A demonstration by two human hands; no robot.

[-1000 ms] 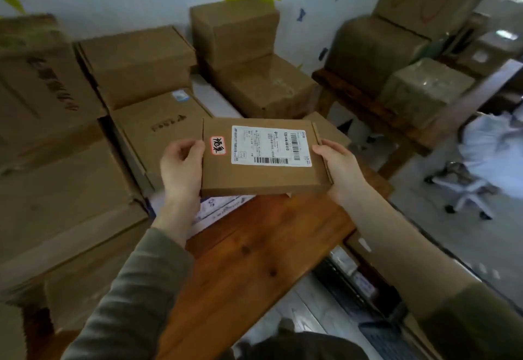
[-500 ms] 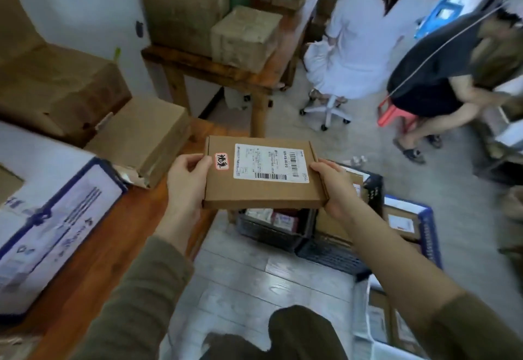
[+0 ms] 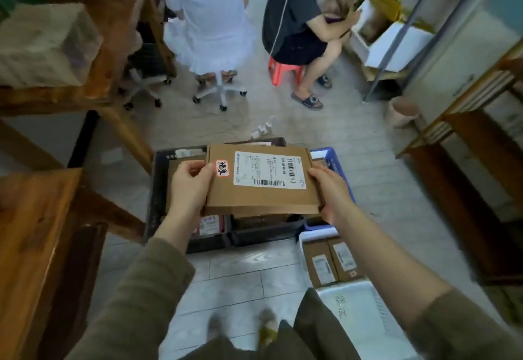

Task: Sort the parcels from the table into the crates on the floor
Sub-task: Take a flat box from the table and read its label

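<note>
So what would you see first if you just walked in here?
The flat brown parcel right in the middle, with its white label and little red-edged sticker, gripped at its two ends by the left hand and the right hand. Under it on the floor stands a black crate with parcels inside. Farther back sit a person in white and a person in a dark shirt on a red stool.

light: dim, soft, even, brightest on pale grey tiled floor | shadows: faint, diffuse | focus: flat brown cardboard parcel sharpest, upper corners smeared | edges: lines bow, wide-angle
</note>
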